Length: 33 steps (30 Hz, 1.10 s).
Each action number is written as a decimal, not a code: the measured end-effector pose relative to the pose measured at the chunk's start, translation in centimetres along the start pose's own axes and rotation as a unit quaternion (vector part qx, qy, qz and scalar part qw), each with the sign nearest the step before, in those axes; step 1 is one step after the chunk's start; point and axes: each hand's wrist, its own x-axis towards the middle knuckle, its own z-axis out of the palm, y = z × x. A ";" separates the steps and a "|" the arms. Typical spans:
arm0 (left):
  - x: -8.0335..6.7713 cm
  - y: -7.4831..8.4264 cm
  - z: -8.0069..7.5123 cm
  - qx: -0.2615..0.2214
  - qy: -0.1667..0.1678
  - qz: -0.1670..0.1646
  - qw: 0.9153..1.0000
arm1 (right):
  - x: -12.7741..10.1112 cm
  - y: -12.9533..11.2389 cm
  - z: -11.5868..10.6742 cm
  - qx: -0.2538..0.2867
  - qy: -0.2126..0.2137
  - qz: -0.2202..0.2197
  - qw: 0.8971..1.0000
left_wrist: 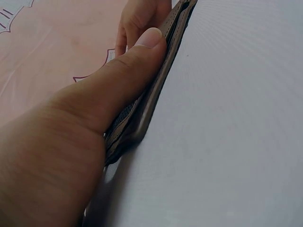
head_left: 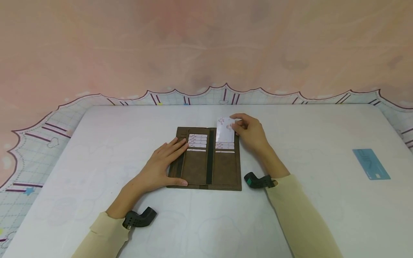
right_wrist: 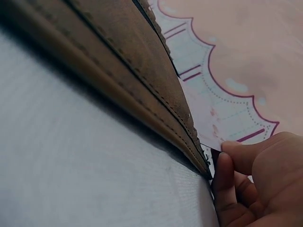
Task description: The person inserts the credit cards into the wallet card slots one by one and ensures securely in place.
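Observation:
A brown wallet (head_left: 224,172) lies unfolded on the white table, with white cards in the slots of both halves. My left hand (head_left: 166,161) rests on its left half, fingers spread and straight, the thumb along the lower edge. In the left wrist view that thumb (left_wrist: 128,66) presses on the wallet's edge. At the upper right of the wallet, my right hand (head_left: 250,130) pinches the edge of a white card with pink flowers (head_left: 224,129). Most of this card stands out above the right-hand slots; its lower end is hidden there.
A blue card (head_left: 371,164) lies alone on the table's right side. The white tabletop (head_left: 96,150) ends at the back against a scalloped, patterned border (head_left: 226,96). Each wrist wears a black camera mount (head_left: 140,218).

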 end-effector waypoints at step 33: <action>0.0 0.1 -0.1 0.003 -0.004 -0.002 1.000 | 0.0 0.0 0.0 -0.012 -0.026 -0.009 1.000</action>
